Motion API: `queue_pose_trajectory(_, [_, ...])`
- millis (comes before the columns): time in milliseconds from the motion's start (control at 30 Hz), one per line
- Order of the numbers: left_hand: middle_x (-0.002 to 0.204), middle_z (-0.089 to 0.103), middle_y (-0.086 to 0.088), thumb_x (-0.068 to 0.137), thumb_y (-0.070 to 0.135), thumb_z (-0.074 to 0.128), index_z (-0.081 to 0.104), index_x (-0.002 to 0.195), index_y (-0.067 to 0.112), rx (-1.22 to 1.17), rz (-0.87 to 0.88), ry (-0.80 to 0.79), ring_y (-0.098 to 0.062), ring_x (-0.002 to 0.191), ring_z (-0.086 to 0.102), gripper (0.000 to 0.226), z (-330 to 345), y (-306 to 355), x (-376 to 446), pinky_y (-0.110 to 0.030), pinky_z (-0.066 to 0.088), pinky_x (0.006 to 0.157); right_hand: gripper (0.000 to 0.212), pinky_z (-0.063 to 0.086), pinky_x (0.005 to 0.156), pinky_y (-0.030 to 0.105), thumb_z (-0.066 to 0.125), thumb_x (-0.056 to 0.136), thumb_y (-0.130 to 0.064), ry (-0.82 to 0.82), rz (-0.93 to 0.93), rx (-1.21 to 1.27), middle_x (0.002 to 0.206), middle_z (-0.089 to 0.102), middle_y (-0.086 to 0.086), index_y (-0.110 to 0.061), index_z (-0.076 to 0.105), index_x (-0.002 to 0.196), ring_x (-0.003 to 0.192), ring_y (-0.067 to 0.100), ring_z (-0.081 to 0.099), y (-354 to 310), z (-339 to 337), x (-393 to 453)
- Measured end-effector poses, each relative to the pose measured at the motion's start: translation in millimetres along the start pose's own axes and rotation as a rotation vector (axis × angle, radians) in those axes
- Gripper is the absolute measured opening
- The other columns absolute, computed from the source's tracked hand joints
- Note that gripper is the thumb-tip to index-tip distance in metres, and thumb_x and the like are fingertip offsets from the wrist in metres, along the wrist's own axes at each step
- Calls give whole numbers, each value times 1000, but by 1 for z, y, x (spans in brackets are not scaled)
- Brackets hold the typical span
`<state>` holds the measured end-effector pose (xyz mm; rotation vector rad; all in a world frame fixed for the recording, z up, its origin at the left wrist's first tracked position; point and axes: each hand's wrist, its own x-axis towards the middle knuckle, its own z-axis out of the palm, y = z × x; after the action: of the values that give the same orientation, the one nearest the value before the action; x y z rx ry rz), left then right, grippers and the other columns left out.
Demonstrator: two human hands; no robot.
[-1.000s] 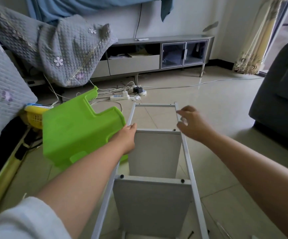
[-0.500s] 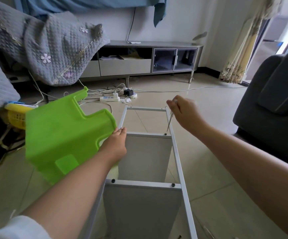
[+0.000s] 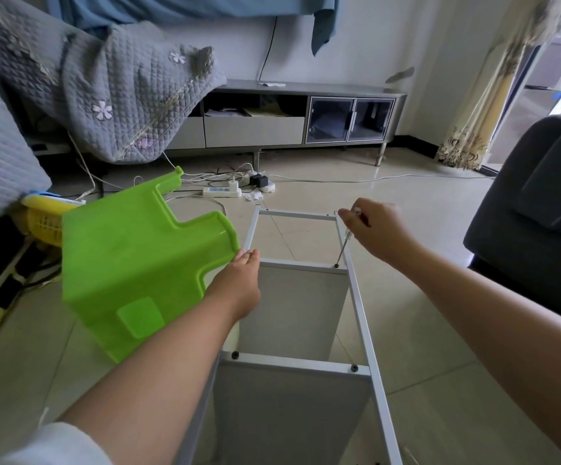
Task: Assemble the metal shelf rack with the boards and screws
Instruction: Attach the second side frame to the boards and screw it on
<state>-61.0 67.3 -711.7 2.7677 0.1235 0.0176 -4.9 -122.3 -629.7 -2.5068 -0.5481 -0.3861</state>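
One metal rack frame (image 3: 361,317), two boards (image 3: 297,310), three visible screws (image 3: 354,367), one screwdriver (image 3: 344,241), one green stool (image 3: 131,263), two hands (image 3: 376,231)

The tipped green stool (image 3: 138,270) crowds the rack (image 3: 363,317) on its left, touching the rail — no way in there. Bare floor (image 3: 416,263) lies open along the right rail, up to the dark sofa (image 3: 534,223). Beyond the rack's far end, a power strip (image 3: 222,192) and cables (image 3: 212,177) clutter the floor.
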Motion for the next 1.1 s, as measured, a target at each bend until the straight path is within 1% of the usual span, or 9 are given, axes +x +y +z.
queue_pose_trajectory(100, [157, 5, -6, 86, -9, 26, 5, 147, 4, -2, 13, -9, -14, 145, 0, 66, 0, 0, 1, -27, 15, 115, 32, 31, 55, 28, 43, 96, -22, -159, -23, -88, 72, 61, 18, 5, 58, 89, 69, 31, 52, -6, -9, -1])
queue_pose_trajectory(233, [157, 5, -6, 86, -9, 27, 4, 147, 4, -9, 35, -20, -14, 145, 1, 67, -1, -3, 1, -25, 11, 115, 30, 34, 49, 23, 35, 98, -25, -411, 27, -236, 69, 51, 5, -7, 45, 77, 52, 16, 43, -22, -14, 10])
queue_pose_trajectory(300, [156, 7, -7, 86, -8, 29, 5, 147, 3, 3, 52, -12, -15, 145, 2, 66, 0, -5, 1, -24, 11, 116, 31, 36, 45, 23, 32, 97, -21, -473, 64, -239, 69, 49, 5, -10, 37, 69, 54, 22, 47, -27, -13, 17])
queue_pose_trajectory(467, [156, 7, -6, 87, -5, 32, 5, 147, 4, 37, 67, 1, -15, 145, 3, 66, 3, -7, 2, -23, 13, 116, 25, 37, 47, 20, 33, 97, -16, -498, 67, -251, 61, 46, 2, -8, 38, 75, 39, 13, 47, -31, -15, 23])
queue_pose_trajectory(633, [157, 5, -6, 88, -3, 31, 2, 147, 4, 46, 70, -20, -15, 145, 2, 66, 0, -6, 3, -22, 11, 115, 47, 41, 50, 21, 38, 96, -28, -390, 81, -453, 27, 41, -3, -11, 37, 52, 38, 13, 45, -22, -14, 32])
queue_pose_trajectory(700, [156, 5, -6, 88, -3, 31, 2, 147, 4, 55, 76, -18, -15, 145, 2, 66, 1, -5, 3, -22, 11, 114, 44, 39, 57, 24, 38, 95, -27, -348, 123, -482, 45, 52, 2, -6, 43, 56, 61, 22, 55, -22, -12, 36])
queue_pose_trajectory(767, [157, 5, -5, 88, -3, 30, 2, 147, 5, 57, 78, -12, -14, 145, 1, 66, 1, -5, 3, -22, 12, 115, 39, 39, 72, 27, 32, 98, -29, -345, 130, -592, 92, 61, 10, -2, 57, 85, 97, 29, 57, -26, -16, 36])
queue_pose_trajectory(833, [157, 4, -4, 89, -4, 30, 2, 148, 6, 53, 72, -5, -13, 145, 0, 66, -1, -6, 4, -22, 13, 115, 38, 37, 77, 28, 27, 98, -28, -387, 77, -636, 116, 56, 12, -4, 56, 107, 103, 28, 52, -30, -21, 36])
queue_pose_trajectory(1100, [157, 3, -2, 90, -3, 29, 2, 148, 7, 49, 50, -1, -12, 145, 0, 65, 0, -4, 6, -23, 13, 114, 34, 38, 77, 29, 30, 100, -27, -425, -62, -645, 113, 57, 15, -3, 56, 102, 106, 30, 52, -31, -28, 32])
